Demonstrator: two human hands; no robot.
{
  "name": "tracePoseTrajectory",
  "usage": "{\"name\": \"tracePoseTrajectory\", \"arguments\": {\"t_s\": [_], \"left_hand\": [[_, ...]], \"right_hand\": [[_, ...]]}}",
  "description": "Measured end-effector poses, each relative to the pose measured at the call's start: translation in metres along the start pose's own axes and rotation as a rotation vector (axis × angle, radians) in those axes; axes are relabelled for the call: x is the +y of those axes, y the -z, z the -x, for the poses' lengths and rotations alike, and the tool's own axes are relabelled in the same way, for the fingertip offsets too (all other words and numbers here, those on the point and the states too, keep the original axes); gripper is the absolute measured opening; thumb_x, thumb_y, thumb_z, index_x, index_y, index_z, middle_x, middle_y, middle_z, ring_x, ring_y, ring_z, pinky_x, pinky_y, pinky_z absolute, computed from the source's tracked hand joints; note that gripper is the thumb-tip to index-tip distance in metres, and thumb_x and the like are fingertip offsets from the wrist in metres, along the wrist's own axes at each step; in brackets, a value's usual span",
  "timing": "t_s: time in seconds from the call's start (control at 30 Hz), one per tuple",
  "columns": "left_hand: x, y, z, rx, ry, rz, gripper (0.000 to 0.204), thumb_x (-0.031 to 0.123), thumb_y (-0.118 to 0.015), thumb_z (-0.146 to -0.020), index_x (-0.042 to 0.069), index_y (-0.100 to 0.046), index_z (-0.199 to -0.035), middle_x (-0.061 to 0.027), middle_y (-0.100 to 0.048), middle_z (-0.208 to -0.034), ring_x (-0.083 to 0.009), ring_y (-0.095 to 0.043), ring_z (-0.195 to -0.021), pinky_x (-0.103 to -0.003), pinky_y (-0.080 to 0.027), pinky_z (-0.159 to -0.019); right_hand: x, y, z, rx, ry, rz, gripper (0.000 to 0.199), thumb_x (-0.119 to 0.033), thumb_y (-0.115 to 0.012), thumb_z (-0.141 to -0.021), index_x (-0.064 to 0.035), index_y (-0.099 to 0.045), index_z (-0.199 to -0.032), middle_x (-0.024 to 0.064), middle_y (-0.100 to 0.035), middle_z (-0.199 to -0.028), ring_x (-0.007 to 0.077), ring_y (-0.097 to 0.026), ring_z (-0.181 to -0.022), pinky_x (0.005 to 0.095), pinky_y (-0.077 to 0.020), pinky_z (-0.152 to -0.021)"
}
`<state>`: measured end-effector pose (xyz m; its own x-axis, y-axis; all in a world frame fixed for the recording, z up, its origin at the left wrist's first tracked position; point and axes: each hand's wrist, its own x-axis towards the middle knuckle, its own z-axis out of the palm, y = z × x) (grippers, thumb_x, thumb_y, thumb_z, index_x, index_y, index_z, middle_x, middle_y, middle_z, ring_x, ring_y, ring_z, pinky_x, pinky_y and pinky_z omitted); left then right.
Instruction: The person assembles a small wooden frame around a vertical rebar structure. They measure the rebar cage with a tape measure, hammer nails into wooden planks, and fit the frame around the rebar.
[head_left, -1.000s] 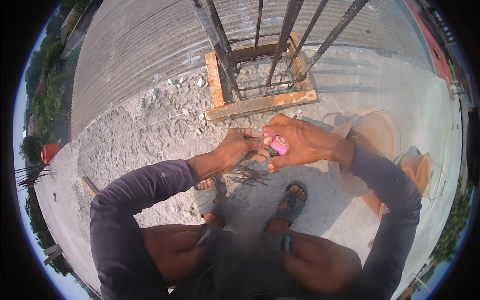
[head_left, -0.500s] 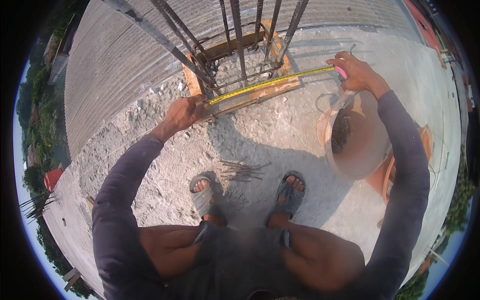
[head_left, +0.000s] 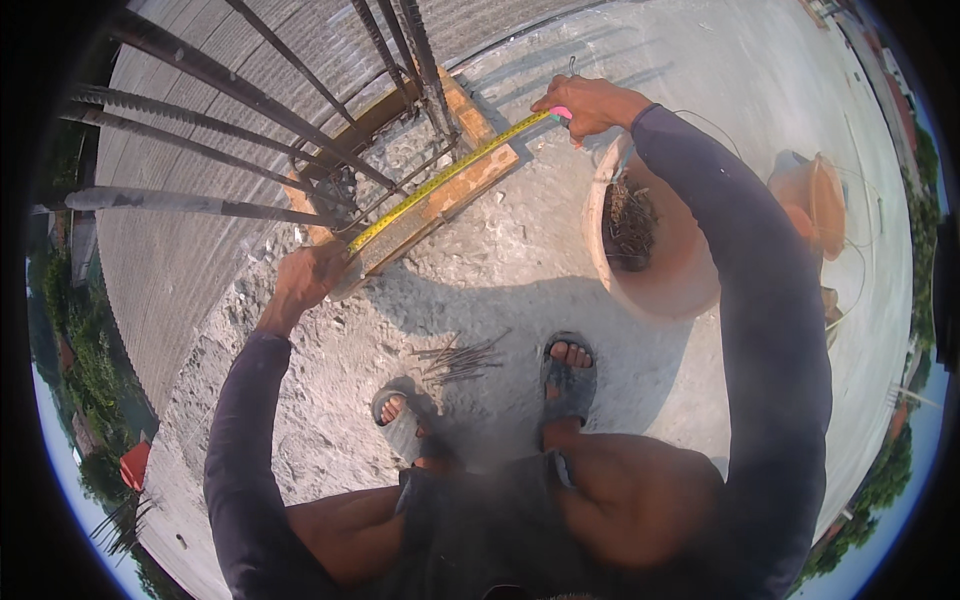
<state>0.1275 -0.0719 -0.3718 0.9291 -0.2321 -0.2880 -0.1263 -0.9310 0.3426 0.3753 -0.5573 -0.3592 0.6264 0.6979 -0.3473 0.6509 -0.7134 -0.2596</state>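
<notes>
A yellow tape measure (head_left: 447,178) is stretched along the near board of a wooden form frame (head_left: 460,203). Its pink case sits in my right hand (head_left: 592,106), whose fingers are closed round it beyond the frame's right corner. My left hand (head_left: 306,280) pinches the tape's free end at the frame's near left corner. Several steel rebars (head_left: 250,90) rise out of the frame and lean toward the upper left of the view. Rough concrete rubble lies inside the frame. The tape's markings are too small to read.
A pale orange bucket (head_left: 655,240) holding dark bits of metal stands under my right forearm, with another orange bucket (head_left: 822,205) farther right. Loose short rods (head_left: 460,358) lie between my sandalled feet. Corrugated roofing (head_left: 170,270) borders the slab at left.
The view has turned, so the frame and rebars now appear farther left and more tilted. Both hands still hold the tape stretched along the near board.
</notes>
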Motion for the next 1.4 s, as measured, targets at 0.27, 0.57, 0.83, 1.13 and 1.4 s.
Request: {"name": "tracePoseTrajectory", "arguments": {"t_s": [0.27, 0.57, 0.83, 1.13, 1.4], "left_hand": [[0.003, -0.001, -0.001, 0.02, -0.001, 0.04, 0.03, 0.037, -0.063, -0.099, 0.015, -0.074, -0.116, -0.0189, -0.074, -0.089, -0.0407, -0.071, -0.083, -0.047, -0.055, -0.07], [0.006, -0.003, -0.001, 0.029, 0.02, 0.011, 0.029, 0.034, -0.065, -0.099, 0.013, -0.075, -0.116, -0.0186, -0.076, -0.092, -0.0404, -0.073, -0.083, -0.047, -0.056, -0.071], [0.01, -0.003, 0.012, 0.254, -0.155, 0.004, 0.031, 0.019, -0.069, -0.094, 0.01, -0.072, -0.123, -0.0192, -0.075, -0.098, -0.0378, -0.074, -0.082, -0.043, -0.058, -0.069], [0.114, 0.049, 0.064, 0.42, -0.426, 0.148, 0.026, 0.004, -0.071, -0.088, -0.002, -0.065, -0.113, -0.0139, -0.067, -0.078, -0.0319, -0.067, -0.065, -0.042, -0.054, -0.061], [0.185, 0.051, 0.079, 0.309, -0.59, 0.31, 0.019, 0.007, -0.068, -0.089, 0.001, -0.068, -0.107, -0.0144, -0.071, -0.086, -0.0324, -0.07, -0.072, -0.042, -0.056, -0.064]], "right_hand": [[0.005, -0.017, -0.016, -0.042, -0.05, 0.023, 0.062, -0.005, -0.076, -0.075, -0.0166, -0.069, -0.136, 0.0108, -0.067, -0.125, 0.0328, -0.067, -0.114, 0.0477, -0.057, -0.088], [-0.006, -0.008, -0.011, -0.08, -0.079, -0.01, 0.071, -0.003, -0.076, -0.073, -0.0168, -0.065, -0.142, 0.0106, -0.066, -0.13, 0.0329, -0.065, -0.121, 0.0476, -0.0563, -0.094], [-0.03, 0.016, 0.006, -0.095, -0.117, 0.052, 0.093, -0.014, -0.089, -0.066, -0.0187, -0.053, -0.152, 0.0128, -0.051, -0.146, 0.0348, -0.057, -0.131, 0.0466, -0.0539, -0.102], [-0.142, 0.096, 0.099, 0.054, 0.07, 0.018, 0.1, -0.016, -0.088, -0.067, -0.0143, -0.044, -0.157, 0.0119, -0.05, -0.151, 0.035, -0.058, -0.129, 0.0469, -0.0529, -0.103], [-0.274, 0.045, 0.165, 0.05, 0.262, -0.303, 0.091, -0.023, -0.081, -0.078, -0.0123, -0.038, -0.158, 0.0137, -0.051, -0.146, 0.0367, -0.059, -0.126, 0.0475, -0.0525, -0.097]]}}
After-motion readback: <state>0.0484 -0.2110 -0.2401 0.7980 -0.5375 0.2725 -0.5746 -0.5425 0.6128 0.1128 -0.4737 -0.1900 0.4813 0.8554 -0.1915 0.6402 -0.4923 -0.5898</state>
